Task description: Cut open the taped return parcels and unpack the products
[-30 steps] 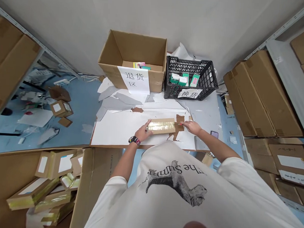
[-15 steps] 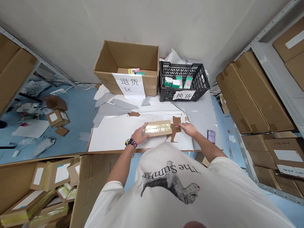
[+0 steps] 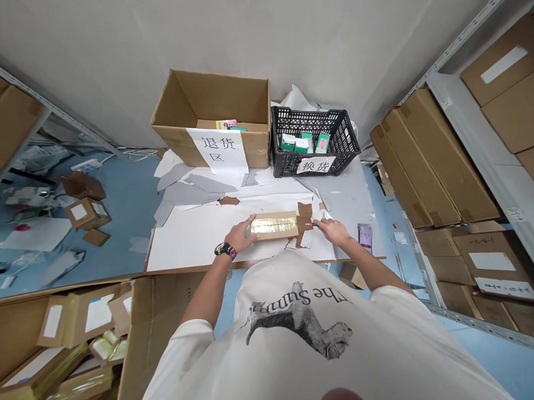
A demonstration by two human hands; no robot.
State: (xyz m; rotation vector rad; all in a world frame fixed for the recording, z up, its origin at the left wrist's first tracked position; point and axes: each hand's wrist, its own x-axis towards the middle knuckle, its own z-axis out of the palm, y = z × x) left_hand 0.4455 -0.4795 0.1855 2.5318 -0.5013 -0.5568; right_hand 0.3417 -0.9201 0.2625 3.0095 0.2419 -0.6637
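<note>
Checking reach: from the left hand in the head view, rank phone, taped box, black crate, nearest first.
1. Taped box: at the left hand, touching it.
2. Black crate: ahead and to the right, near the wall.
3. Phone: far right, past the right hand.

A plain grey wall (image 3: 255, 36) is seen behind the worktable (image 3: 195, 238), its top covered in torn white sheeting. Blue floor (image 3: 131, 201) is glimpsed either side, and brown cartons (image 3: 434, 165) are held on metal shelving (image 3: 460, 104) at right.
</note>
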